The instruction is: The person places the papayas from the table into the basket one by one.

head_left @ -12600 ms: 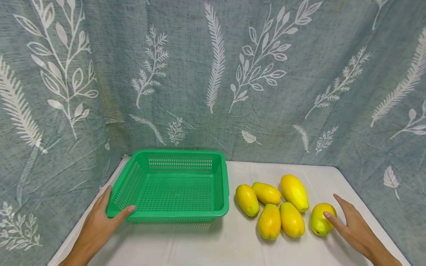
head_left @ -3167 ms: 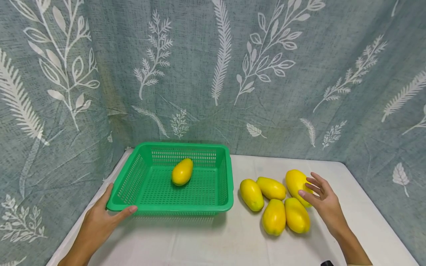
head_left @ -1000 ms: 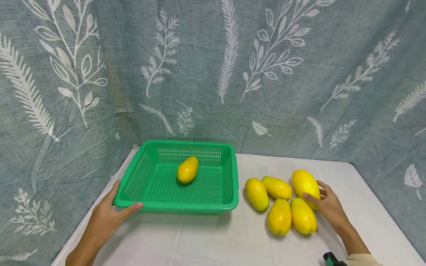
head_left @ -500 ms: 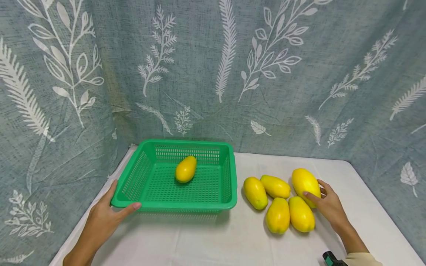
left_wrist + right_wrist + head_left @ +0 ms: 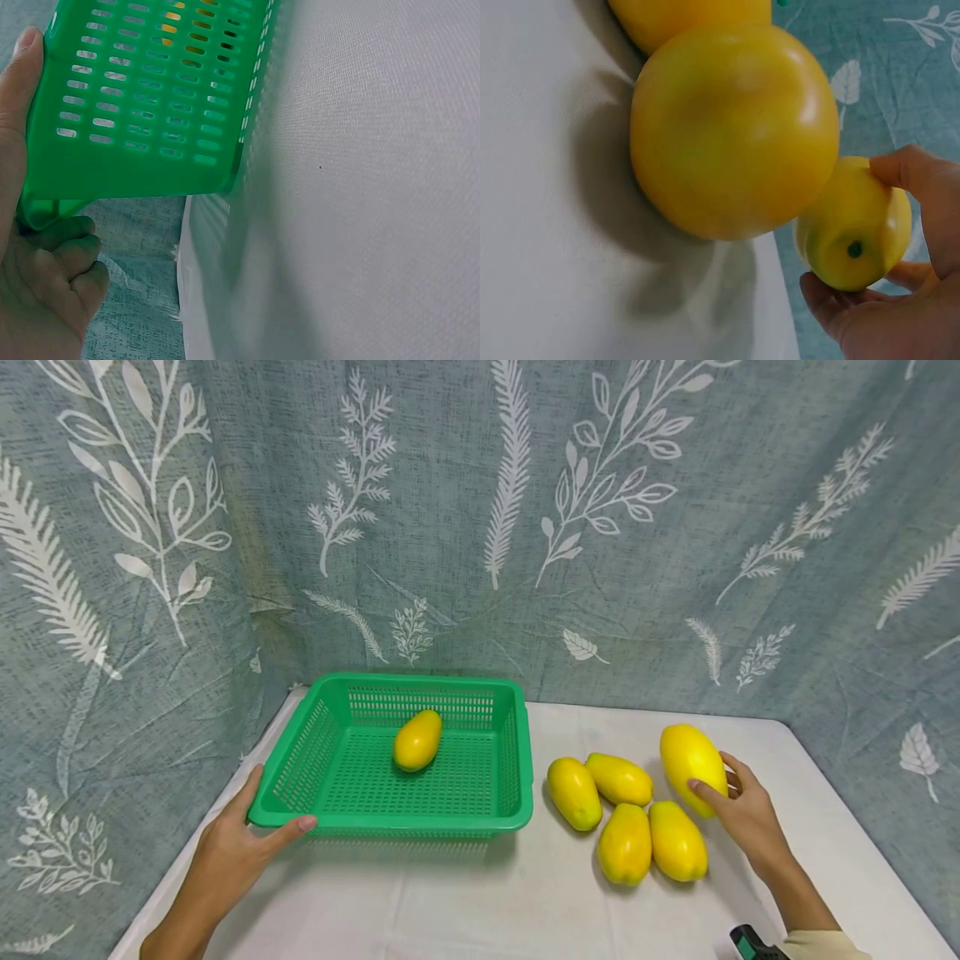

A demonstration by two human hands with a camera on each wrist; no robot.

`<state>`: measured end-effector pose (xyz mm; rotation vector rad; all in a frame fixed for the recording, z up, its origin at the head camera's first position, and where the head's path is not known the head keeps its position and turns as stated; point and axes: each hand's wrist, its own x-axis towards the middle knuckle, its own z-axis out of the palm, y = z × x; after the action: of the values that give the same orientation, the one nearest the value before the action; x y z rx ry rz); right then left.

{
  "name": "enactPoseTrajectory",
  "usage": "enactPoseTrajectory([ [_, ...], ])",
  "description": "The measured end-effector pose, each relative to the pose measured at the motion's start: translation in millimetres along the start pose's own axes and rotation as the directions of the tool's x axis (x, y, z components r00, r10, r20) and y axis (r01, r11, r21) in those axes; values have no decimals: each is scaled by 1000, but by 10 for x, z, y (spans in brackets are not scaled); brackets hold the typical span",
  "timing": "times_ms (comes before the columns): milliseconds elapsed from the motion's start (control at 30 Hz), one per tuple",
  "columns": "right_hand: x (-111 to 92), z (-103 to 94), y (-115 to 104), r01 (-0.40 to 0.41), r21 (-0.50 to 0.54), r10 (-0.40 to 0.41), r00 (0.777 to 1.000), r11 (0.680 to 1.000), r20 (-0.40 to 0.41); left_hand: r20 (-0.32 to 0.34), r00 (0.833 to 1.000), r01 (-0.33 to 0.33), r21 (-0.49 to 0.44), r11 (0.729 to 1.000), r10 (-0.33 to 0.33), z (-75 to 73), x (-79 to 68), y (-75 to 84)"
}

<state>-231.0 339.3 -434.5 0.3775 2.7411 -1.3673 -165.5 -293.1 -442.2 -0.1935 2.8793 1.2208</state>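
A yellow papaya [image 5: 692, 768] is in my right hand [image 5: 750, 818], thumb on its near side and fingers round its right side. It is raised off the table; in the right wrist view its dark stem spot [image 5: 855, 249] faces the camera. At the basket's front left corner, my left hand [image 5: 236, 852] grips the green basket [image 5: 405, 824], thumb on the front rim. The left wrist view shows the other fingers [image 5: 64, 259] curled under that rim. One papaya [image 5: 417, 741] lies inside the basket, towards its back.
Several more papayas lie grouped on the white cloth [image 5: 450, 902] right of the basket, the closest to my right hand being one papaya [image 5: 678, 843] at the front. A patterned grey-green curtain [image 5: 420, 527] stands behind and at both sides.
A papaya has come to lie in the basket since the earliest frame. My right hand has closed round the large back papaya and lifted it slightly. The left hand stays at the basket corner.
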Motion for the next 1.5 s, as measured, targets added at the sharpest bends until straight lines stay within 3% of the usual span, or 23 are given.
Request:
enactPoseTrajectory([
  [633, -150, 82, -284, 99, 69, -100, 995, 993, 6, -15, 1000, -16, 10, 1000, 16, 34, 4, -43],
  [1500, -348, 298, -534, 249, 106, -254, 967, 963, 27, 0, 1000, -4, 10, 1000, 4, 35, 6, -54],
])
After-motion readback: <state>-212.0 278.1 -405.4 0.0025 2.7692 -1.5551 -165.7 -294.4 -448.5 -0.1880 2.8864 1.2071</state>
